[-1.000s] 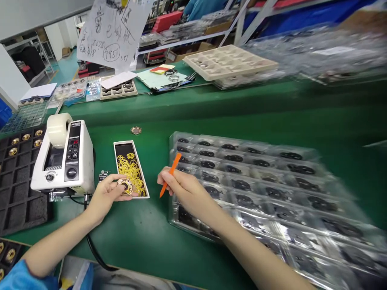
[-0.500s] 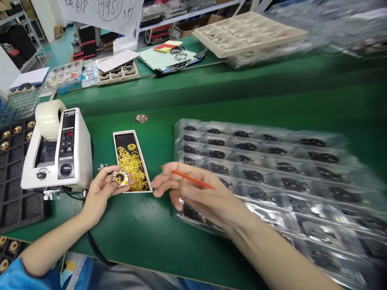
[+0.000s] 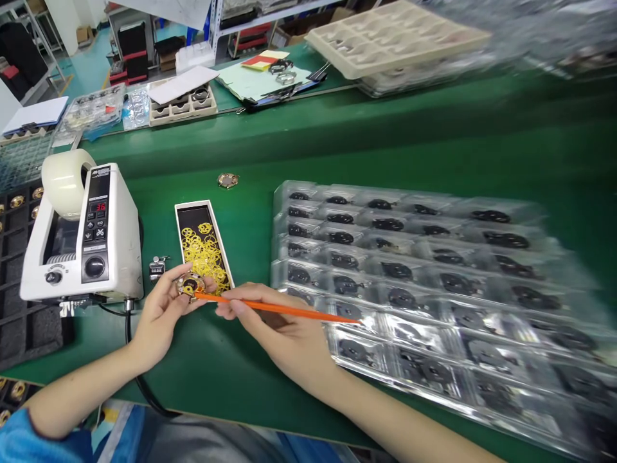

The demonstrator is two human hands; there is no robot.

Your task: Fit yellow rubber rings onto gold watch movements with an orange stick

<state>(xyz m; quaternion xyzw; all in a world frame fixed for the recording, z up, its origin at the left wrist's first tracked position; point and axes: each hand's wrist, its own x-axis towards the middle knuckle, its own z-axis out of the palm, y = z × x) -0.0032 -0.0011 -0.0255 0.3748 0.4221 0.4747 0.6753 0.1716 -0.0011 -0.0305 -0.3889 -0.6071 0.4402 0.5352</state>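
Note:
My left hand (image 3: pixel 164 308) holds a round gold-rimmed watch case (image 3: pixel 180 283), dark inside with a small yellow piece in it. In my right hand (image 3: pixel 284 341) are slim orange tweezers (image 3: pixel 289 311), pinched between thumb and fingers. Their pointed tip reaches the case; whether it grips the yellow piece is too small to tell. Just behind the case lies a white-walled box (image 3: pixel 222 241), with many thin yellow rings (image 3: pixel 205 254) on its black bottom. A similar watch case (image 3: pixel 227 180) rests alone on the green table farther back.
A white tape dispenser (image 3: pixel 110 238) stands left, beside a small counter (image 3: pixel 157 267) and a black compartment tray (image 3: pixel 48 331) with gold pieces. Clear plastic trays (image 3: pixel 414 251) of dark parts spread to the right. A beige tray (image 3: pixel 395 45) and papers (image 3: pixel 263 83) lie at the back.
My right hand has moved left and turned, bringing the tweezers' tip to the watch case. My left hand keeps hold of the case. The whole view has shifted slightly.

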